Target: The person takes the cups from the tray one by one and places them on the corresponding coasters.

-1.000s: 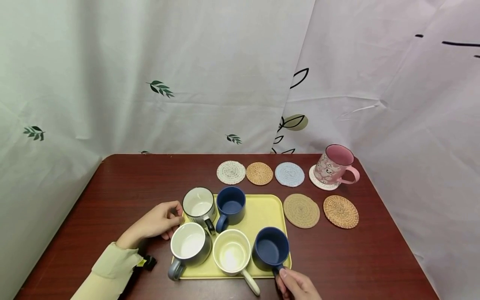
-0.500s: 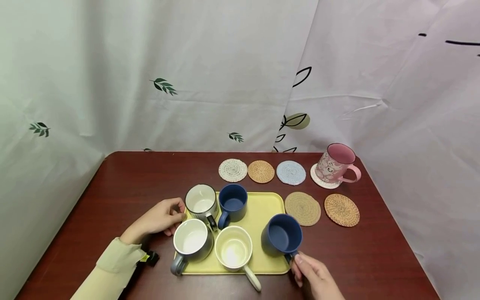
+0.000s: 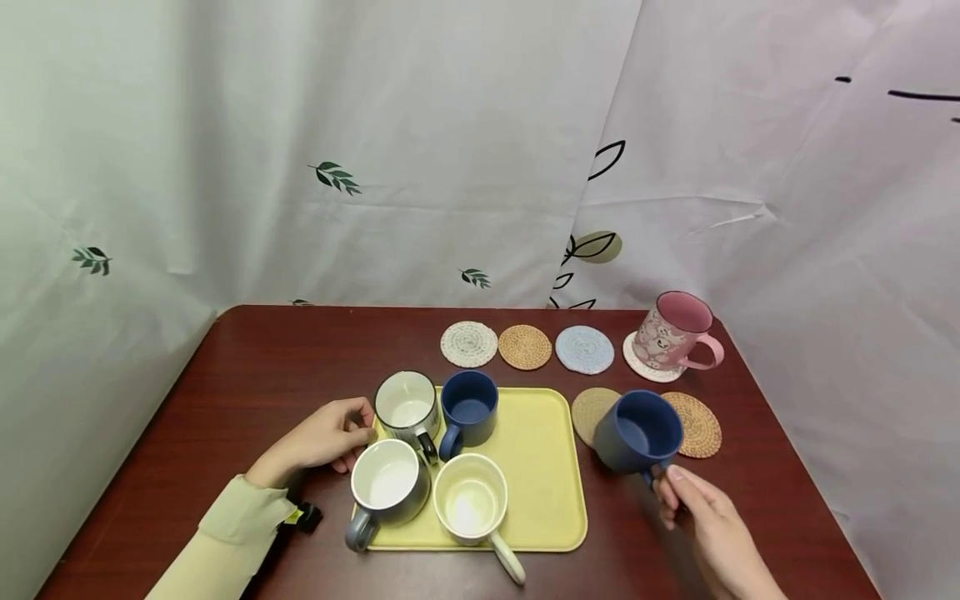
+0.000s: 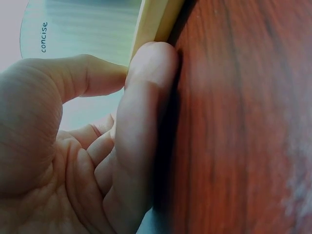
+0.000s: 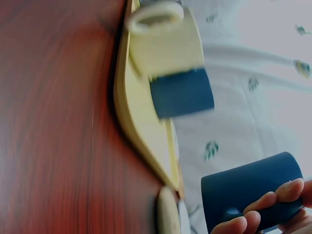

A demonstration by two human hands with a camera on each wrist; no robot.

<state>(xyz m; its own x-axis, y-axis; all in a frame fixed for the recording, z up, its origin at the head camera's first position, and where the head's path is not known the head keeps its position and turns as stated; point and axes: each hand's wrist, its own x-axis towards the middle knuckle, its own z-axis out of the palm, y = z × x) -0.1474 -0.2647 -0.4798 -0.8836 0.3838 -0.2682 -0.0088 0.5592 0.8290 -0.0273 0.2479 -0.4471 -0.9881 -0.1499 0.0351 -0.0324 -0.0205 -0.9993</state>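
My right hand (image 3: 708,512) pinches the handle of a dark blue mug (image 3: 626,437), held up to the right of the yellow tray (image 3: 543,475). In the head view the mug covers part of a tan woven coaster (image 3: 588,412). In the right wrist view the mug (image 5: 248,183) appears above the table, fingers around its handle. On the left, my left hand (image 3: 318,437) grips the tray's left edge; the left wrist view has thumb and forefinger pinching the tray rim (image 4: 153,22). A white mug with a black handle (image 3: 405,404) stands close to that hand.
The tray also bears a second blue mug (image 3: 468,412), a grey mug (image 3: 390,483) and a cream long-handled cup (image 3: 471,496). Behind lie white (image 3: 468,343), tan (image 3: 525,347) and blue (image 3: 585,348) coasters. A pink mug (image 3: 663,337) stands on another coaster; a woven coaster (image 3: 697,425) lies nearer.
My right hand has lifted the blue mug off the tray's front right corner and carried it rightward and away from me, towards the tan coaster. The left hand stays at the tray edge.
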